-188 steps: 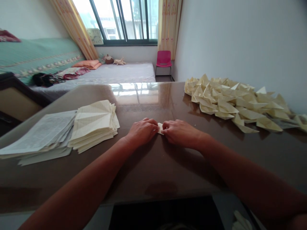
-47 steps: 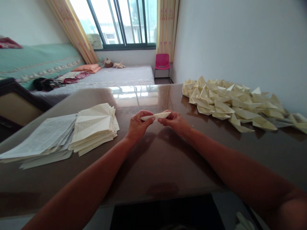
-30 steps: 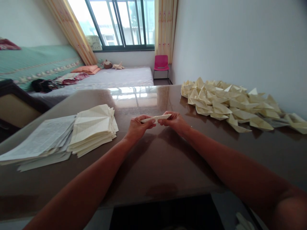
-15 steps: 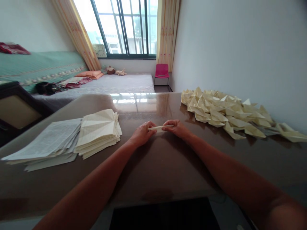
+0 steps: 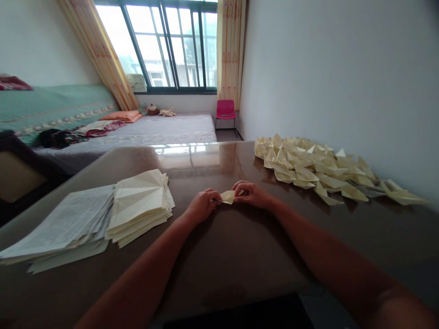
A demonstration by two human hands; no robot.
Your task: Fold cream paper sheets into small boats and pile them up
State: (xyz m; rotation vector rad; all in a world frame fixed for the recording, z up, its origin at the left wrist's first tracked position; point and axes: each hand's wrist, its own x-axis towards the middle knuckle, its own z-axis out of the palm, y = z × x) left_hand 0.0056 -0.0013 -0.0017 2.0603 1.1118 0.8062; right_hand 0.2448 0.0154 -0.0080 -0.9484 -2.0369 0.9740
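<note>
Between my hands is a small piece of folded cream paper (image 5: 227, 197), held just above the brown tabletop (image 5: 236, 246). My left hand (image 5: 204, 204) pinches its left end, and my right hand (image 5: 253, 194) grips the right end. The fingers cover both ends, so only the pale middle shows. To the right lies a heap of folded paper boats (image 5: 302, 167), cream-coloured with pointed ends. On the left sits a stack of creased cream sheets (image 5: 139, 205), overlapping a pile of printed grey-white sheets (image 5: 65, 224).
The glossy table's far edge faces a bed (image 5: 178, 128) with clothes and soft toys on it. A pink chair (image 5: 225, 109) stands by the window, a white wall (image 5: 325, 73) runs along the right, and a dark wooden chair (image 5: 24, 178) is at the left.
The paper showed as a thin, narrow strip before; now a broader face of it shows between my hands. The whole view has tilted slightly upward, so things sit lower.
</note>
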